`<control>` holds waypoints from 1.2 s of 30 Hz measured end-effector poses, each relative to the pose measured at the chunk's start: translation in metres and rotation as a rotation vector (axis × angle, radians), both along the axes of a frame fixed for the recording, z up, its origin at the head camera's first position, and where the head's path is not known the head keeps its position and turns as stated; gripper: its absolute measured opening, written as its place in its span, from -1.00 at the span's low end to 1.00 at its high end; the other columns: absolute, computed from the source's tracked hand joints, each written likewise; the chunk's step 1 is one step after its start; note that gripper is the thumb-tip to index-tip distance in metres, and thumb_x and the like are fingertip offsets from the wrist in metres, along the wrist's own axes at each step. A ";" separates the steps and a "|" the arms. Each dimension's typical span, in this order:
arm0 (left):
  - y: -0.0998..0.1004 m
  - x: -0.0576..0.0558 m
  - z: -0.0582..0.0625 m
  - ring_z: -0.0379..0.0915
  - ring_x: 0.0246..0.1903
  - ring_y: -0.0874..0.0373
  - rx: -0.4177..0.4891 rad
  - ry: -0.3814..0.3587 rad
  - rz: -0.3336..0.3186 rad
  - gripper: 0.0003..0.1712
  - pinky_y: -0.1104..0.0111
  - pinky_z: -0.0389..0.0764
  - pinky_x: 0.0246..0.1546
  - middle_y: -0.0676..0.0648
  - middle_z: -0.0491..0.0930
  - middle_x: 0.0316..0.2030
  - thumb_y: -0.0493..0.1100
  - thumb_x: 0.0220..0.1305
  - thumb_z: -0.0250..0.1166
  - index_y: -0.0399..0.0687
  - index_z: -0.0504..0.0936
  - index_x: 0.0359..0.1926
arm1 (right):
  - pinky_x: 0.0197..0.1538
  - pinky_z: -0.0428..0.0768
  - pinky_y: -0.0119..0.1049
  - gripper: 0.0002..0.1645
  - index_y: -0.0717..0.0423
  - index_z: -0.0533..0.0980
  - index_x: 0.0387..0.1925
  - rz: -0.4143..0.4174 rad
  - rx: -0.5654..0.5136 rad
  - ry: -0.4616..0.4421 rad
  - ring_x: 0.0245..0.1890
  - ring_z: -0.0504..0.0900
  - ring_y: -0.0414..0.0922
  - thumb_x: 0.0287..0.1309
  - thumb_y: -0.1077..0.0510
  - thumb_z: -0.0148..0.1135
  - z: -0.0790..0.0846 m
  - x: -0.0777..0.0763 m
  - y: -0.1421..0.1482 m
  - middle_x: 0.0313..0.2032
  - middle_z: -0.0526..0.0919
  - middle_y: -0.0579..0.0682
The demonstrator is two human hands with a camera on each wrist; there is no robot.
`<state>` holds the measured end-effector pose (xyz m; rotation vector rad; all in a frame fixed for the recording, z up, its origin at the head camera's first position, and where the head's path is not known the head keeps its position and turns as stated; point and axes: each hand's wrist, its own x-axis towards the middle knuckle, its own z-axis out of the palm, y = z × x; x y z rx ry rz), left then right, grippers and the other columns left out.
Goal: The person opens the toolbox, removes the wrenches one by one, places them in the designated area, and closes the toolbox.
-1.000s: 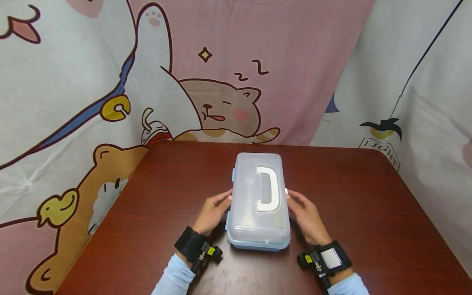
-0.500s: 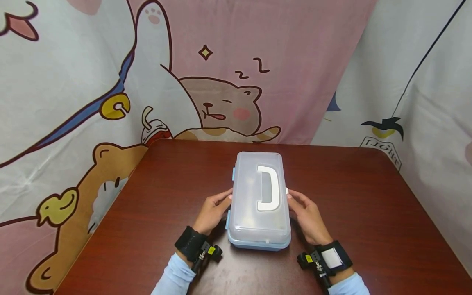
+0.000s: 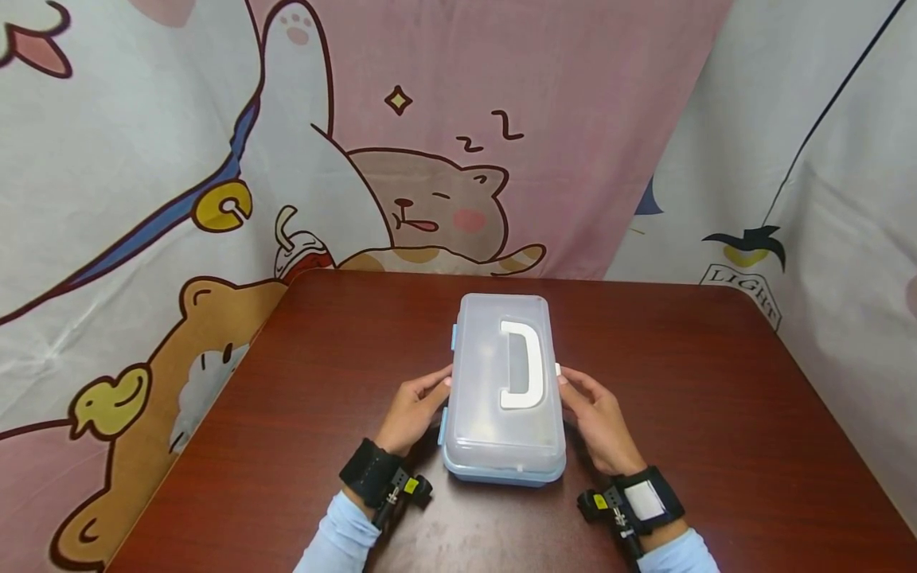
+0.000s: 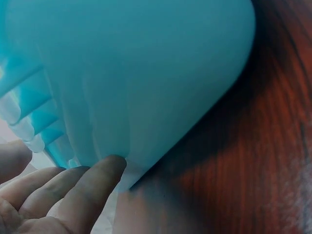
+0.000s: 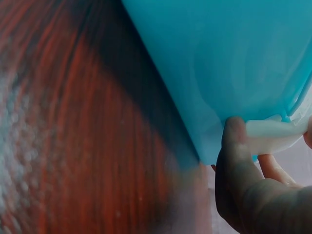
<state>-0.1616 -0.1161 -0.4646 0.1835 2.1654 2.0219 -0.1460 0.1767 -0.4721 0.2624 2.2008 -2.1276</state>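
A plastic storage box (image 3: 501, 430) with a light blue base lies on the table, its cloudy lid shut and a white handle (image 3: 532, 366) folded flat on top. My left hand (image 3: 414, 410) is at the hinge side; in the left wrist view its fairly straight fingers (image 4: 92, 195) touch the blue wall. At the opposite side is my right hand (image 3: 598, 418). A white latch (image 5: 273, 135) shows there in the right wrist view, with one fingertip (image 5: 236, 127) against the wall at its lower end and the thumb partly cut off near its other end.
The dark red-brown wooden table (image 3: 344, 334) extends around the box on all sides. Behind it hangs a cartoon-printed cloth (image 3: 559, 119). Black straps with small cameras (image 3: 419, 489) sit on both wrists, close to the box's near corners.
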 end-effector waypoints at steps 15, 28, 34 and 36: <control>-0.001 -0.002 -0.004 0.62 0.13 -0.07 -0.013 0.011 0.000 -0.52 0.15 0.71 -0.02 -0.24 0.56 0.28 -0.12 0.56 0.21 -0.16 0.52 0.39 | 0.07 0.69 -0.23 -0.35 0.19 0.39 0.41 -0.012 -0.016 0.000 0.04 0.68 -0.08 0.51 -0.11 0.18 0.003 0.000 0.000 0.27 0.53 0.21; -0.001 -0.001 -0.002 0.63 0.12 -0.07 -0.019 -0.002 0.002 -0.52 0.13 0.71 -0.01 -0.22 0.56 0.29 -0.12 0.56 0.21 -0.14 0.53 0.39 | 0.04 0.70 -0.26 -0.28 0.21 0.37 0.42 -0.016 0.005 0.014 0.03 0.67 -0.06 0.50 -0.18 0.16 0.000 0.000 0.002 0.29 0.49 0.22; -0.001 -0.001 -0.002 0.63 0.12 -0.07 -0.019 -0.008 0.007 -0.52 0.13 0.71 -0.03 -0.23 0.56 0.28 -0.11 0.55 0.23 -0.13 0.54 0.39 | 0.00 0.71 -0.28 -0.32 0.19 0.38 0.41 -0.028 0.006 -0.001 0.01 0.67 -0.06 0.52 -0.16 0.14 0.001 0.000 0.004 0.25 0.51 0.21; -0.001 -0.001 -0.002 0.63 0.12 -0.07 -0.018 -0.013 0.009 -0.52 0.13 0.71 -0.03 -0.23 0.57 0.28 -0.11 0.54 0.23 -0.12 0.54 0.39 | -0.01 0.71 -0.30 -0.33 0.19 0.38 0.41 -0.028 0.007 -0.007 -0.01 0.68 -0.08 0.52 -0.16 0.15 0.003 0.000 0.004 0.24 0.51 0.21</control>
